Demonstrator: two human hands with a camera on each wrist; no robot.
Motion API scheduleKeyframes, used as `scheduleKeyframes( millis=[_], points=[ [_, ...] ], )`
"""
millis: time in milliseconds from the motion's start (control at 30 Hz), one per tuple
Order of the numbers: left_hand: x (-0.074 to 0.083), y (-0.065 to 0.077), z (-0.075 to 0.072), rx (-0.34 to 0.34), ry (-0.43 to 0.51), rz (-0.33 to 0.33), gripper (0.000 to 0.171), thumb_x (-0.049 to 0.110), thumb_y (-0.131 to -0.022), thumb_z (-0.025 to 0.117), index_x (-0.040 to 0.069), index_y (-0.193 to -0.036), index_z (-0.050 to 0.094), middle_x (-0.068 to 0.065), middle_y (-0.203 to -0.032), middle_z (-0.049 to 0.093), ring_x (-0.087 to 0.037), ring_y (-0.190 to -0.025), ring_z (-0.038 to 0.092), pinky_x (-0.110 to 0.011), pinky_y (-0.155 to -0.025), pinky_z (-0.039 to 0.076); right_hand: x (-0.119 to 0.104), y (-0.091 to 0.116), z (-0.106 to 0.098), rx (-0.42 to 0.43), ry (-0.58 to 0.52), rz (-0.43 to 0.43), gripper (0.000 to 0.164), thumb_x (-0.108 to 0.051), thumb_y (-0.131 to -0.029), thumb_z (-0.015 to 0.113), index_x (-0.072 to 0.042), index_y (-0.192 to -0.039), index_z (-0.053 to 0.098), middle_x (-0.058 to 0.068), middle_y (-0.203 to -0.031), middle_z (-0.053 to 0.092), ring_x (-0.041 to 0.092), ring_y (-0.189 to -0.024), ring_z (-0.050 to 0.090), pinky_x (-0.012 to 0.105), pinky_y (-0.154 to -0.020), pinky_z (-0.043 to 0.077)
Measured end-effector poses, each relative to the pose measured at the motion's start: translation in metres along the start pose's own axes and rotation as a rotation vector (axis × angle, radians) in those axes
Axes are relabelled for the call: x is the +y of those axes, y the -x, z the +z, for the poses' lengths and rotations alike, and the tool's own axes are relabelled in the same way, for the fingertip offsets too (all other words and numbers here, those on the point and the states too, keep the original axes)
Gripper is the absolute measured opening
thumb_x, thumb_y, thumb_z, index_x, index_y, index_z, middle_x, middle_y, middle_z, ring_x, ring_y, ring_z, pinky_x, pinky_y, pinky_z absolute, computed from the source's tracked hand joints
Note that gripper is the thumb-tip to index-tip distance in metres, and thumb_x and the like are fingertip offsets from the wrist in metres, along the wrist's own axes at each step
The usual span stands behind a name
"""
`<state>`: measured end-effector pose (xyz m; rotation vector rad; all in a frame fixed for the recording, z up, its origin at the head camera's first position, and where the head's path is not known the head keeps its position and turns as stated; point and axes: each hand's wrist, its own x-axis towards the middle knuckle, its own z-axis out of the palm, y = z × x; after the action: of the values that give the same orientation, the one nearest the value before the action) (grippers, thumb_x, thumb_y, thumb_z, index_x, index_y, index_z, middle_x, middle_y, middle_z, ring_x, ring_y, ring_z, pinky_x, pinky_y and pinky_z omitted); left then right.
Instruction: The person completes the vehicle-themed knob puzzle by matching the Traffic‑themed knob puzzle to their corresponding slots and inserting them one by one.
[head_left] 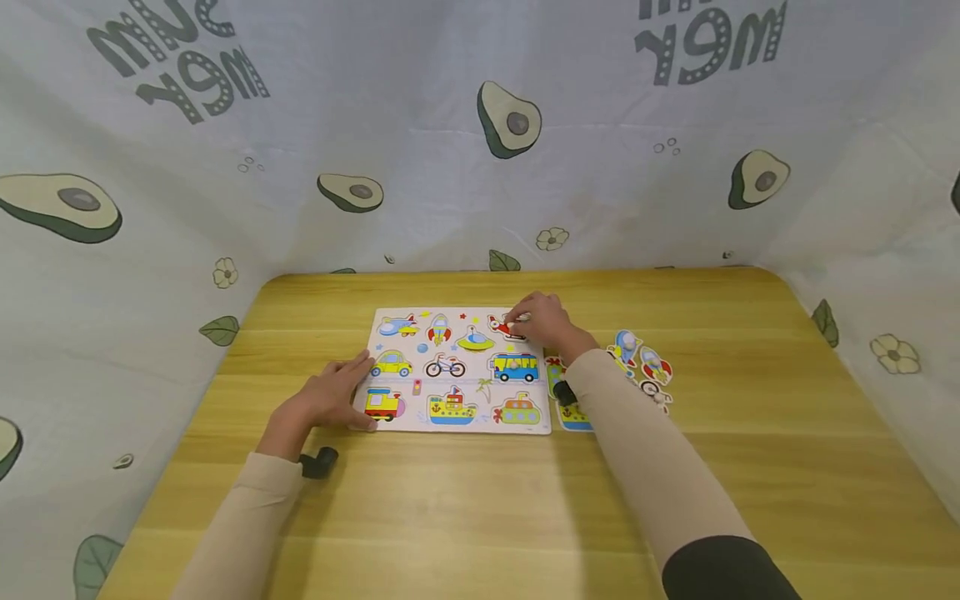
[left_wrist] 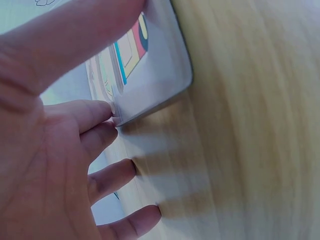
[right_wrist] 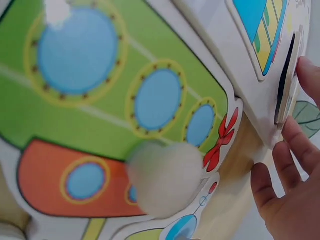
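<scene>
A vehicle puzzle board [head_left: 465, 425] lies flat on the wooden table. My left hand [head_left: 330, 393] is at its left edge, thumb over the near corner; in the left wrist view the fingers [left_wrist: 107, 182] are spread and fairly straight, reaching past the edge to the table. At the far right corner my right hand [head_left: 546, 321] pinches a red helicopter puzzle piece [head_left: 497, 326] over the board. The right wrist view catches that piece edge-on, tilted between thumb and fingers [right_wrist: 295, 160]. A bus [head_left: 504, 367] with a knob shows in the board's middle row.
Loose puzzle pieces overlap right of the board: a green submarine [right_wrist: 90, 115] with a white knob, a rocket [head_left: 655, 365], a plane [head_left: 625, 344], a bicycle [head_left: 654, 392] and a ship [head_left: 573, 417], partly under my right forearm. A cloth with avocado prints [head_left: 510, 121] hangs behind the table.
</scene>
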<state>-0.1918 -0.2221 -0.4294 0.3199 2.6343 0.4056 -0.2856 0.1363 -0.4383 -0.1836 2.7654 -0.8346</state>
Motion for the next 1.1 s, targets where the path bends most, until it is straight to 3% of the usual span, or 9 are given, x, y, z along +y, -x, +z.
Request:
scheduleKeyframes(
  millis=[333, 633, 867, 1100],
  points=[
    [0.0025, 0.0013, 0.0000, -0.008, -0.014, -0.007, 0.111, 0.044, -0.074, 0.084, 0.009, -0.159, 0.021, -0.013, -0.168, 0.013, -0.047, -0.147, 0.020, -0.075, -0.111, 0.023, -0.0037, 0.0015, 0.0016, 0.011, 0.114, -0.026, 0.023, -0.026, -0.098, 0.062, -0.021, -0.118, 0.073, 0.013, -0.145, 0.047, 0.038, -0.135, 0.035, 0.056, -0.106, 0.040],
    [0.0039, 0.0001, 0.0001, -0.012, -0.013, -0.014, 0.112, 0.044, -0.073, 0.085, 0.008, -0.159, 0.021, -0.014, -0.168, 0.012, -0.048, -0.147, 0.019, -0.076, -0.111, 0.021, 0.0000, 0.0010, 0.0056, 0.022, 0.068, 0.000, 0.024, -0.028, -0.099, 0.061, -0.023, -0.119, 0.073, 0.011, -0.146, 0.045, 0.038, -0.139, 0.030, 0.056, -0.109, 0.036],
    [0.0041, -0.0013, 0.0013, -0.044, -0.016, -0.026, 0.114, 0.043, -0.074, 0.084, 0.009, -0.159, 0.016, -0.014, -0.169, 0.004, -0.046, -0.149, 0.014, -0.075, -0.113, 0.018, 0.0026, 0.0003, 0.0068, 0.023, 0.069, 0.003, 0.023, -0.028, -0.099, 0.061, -0.024, -0.118, 0.072, 0.010, -0.145, 0.046, 0.039, -0.139, 0.029, 0.056, -0.108, 0.036],
    [0.0062, -0.0015, 0.0002, -0.020, -0.006, -0.027, 0.113, 0.041, -0.073, 0.085, 0.009, -0.159, 0.019, -0.012, -0.169, 0.009, -0.045, -0.148, 0.017, -0.074, -0.113, 0.020, 0.0003, 0.0004, 0.0043, 0.016, 0.068, 0.003, 0.024, -0.027, -0.099, 0.060, -0.024, -0.120, 0.072, 0.011, -0.147, 0.044, 0.040, -0.139, 0.029, 0.057, -0.108, 0.035]
  ],
)
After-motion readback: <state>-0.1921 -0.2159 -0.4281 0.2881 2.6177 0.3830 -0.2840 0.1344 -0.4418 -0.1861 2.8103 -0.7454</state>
